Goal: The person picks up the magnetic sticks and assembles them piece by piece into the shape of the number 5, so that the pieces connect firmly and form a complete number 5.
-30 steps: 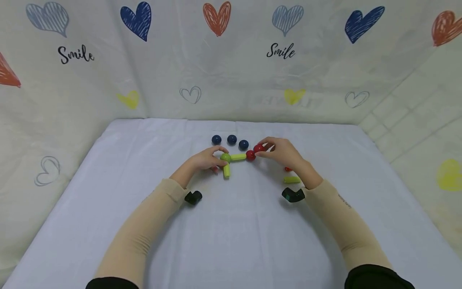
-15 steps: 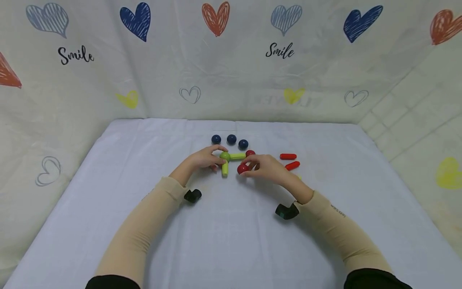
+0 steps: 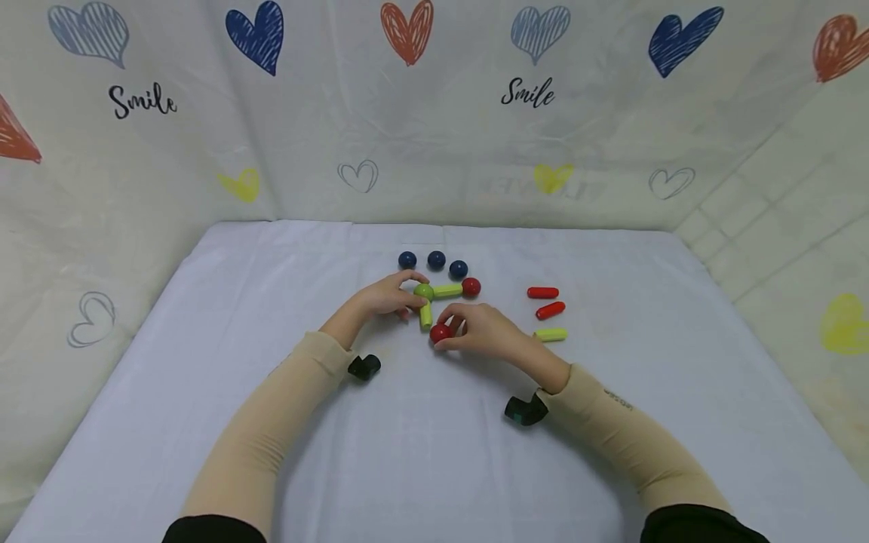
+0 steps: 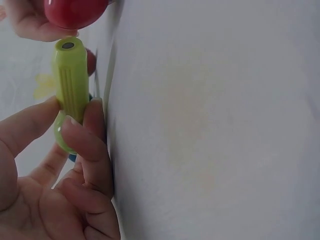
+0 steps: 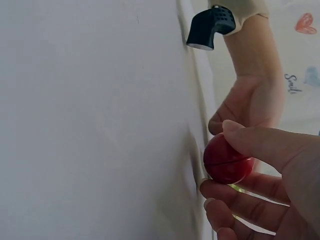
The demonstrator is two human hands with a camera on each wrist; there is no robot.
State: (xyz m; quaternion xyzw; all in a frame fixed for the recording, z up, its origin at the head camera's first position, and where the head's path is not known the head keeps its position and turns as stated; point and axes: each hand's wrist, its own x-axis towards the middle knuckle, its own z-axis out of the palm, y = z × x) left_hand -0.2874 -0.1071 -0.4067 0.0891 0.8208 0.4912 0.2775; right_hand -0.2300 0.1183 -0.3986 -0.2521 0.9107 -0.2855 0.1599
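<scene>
In the head view my left hand (image 3: 388, 297) pinches a green ball (image 3: 424, 292). A ribbed green rod (image 3: 425, 317) points from that ball toward me, its free end showing a dark round inset in the left wrist view. Another green rod (image 3: 447, 290) runs right from the ball to a red ball (image 3: 471, 286). My right hand (image 3: 485, 329) pinches a second red ball (image 3: 440, 333) between thumb and fingers. This ball, with a seam around it in the right wrist view, is close to the near rod's free end; I cannot tell whether they touch.
Several dark blue balls (image 3: 436, 261) lie just behind the joined pieces. To the right are two red rods (image 3: 543, 292) and a loose green rod (image 3: 551, 334). White cloth (image 3: 434, 452) covers the table, and a heart-printed sheet (image 3: 448, 136) hangs behind it.
My right hand has carried the red ball from beside the other red ball, toward me and left, to the near green rod's end. My left hand has stayed in place.
</scene>
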